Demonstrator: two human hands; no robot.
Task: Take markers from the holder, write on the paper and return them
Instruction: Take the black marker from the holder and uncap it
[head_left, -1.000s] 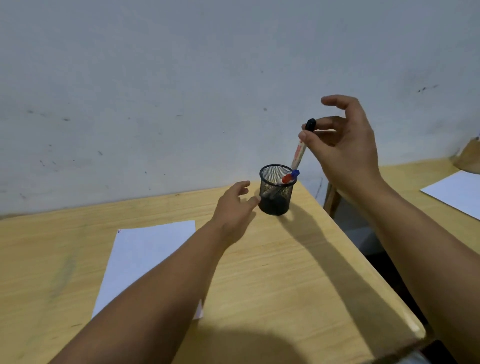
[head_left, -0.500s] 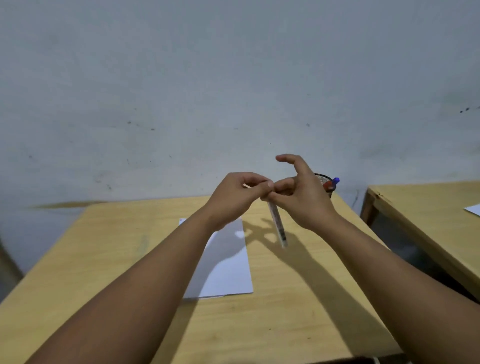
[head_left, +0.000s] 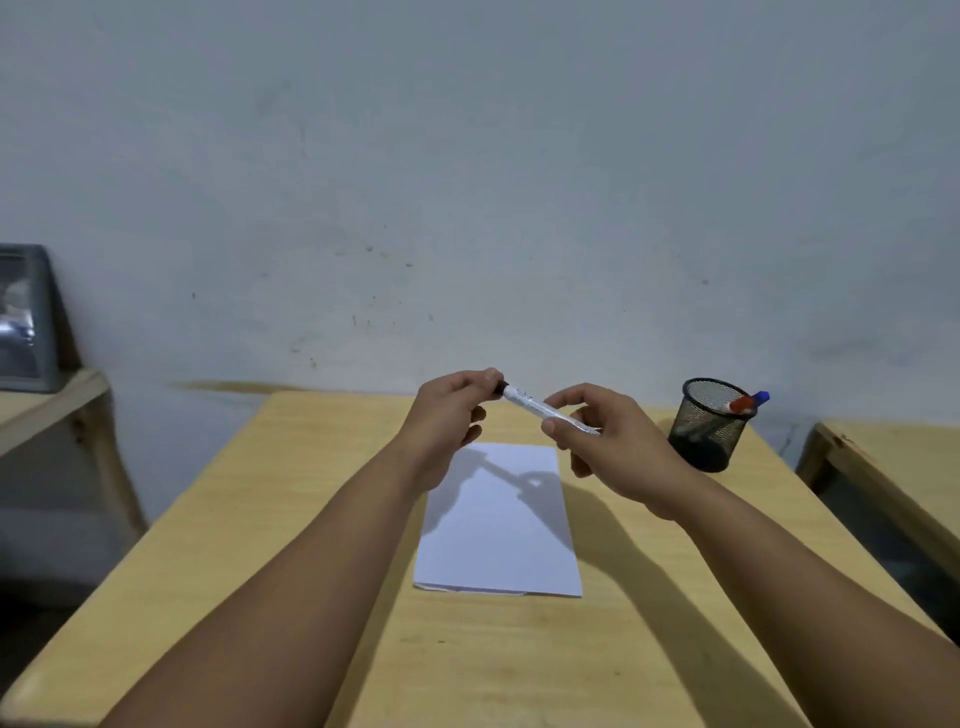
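Note:
A white marker (head_left: 535, 407) with a black cap is held nearly level above the white paper (head_left: 498, 525). My left hand (head_left: 449, 415) pinches the black cap end. Around the white barrel my right hand (head_left: 608, 441) is closed. The black mesh holder (head_left: 709, 423) stands at the table's far right and holds a red-capped and a blue-capped marker (head_left: 748, 402). The paper lies flat in the middle of the wooden table (head_left: 322, 519), under the hands' shadow.
A grey wall rises just behind the table. A second wooden table (head_left: 893, 457) stands to the right across a narrow gap. On the left a wooden shelf (head_left: 47, 405) carries a grey framed object (head_left: 26, 322).
The marker came out of the holder and over the paper. My left hand left the holder and took the cap end. The marker went from hanging down to nearly level.

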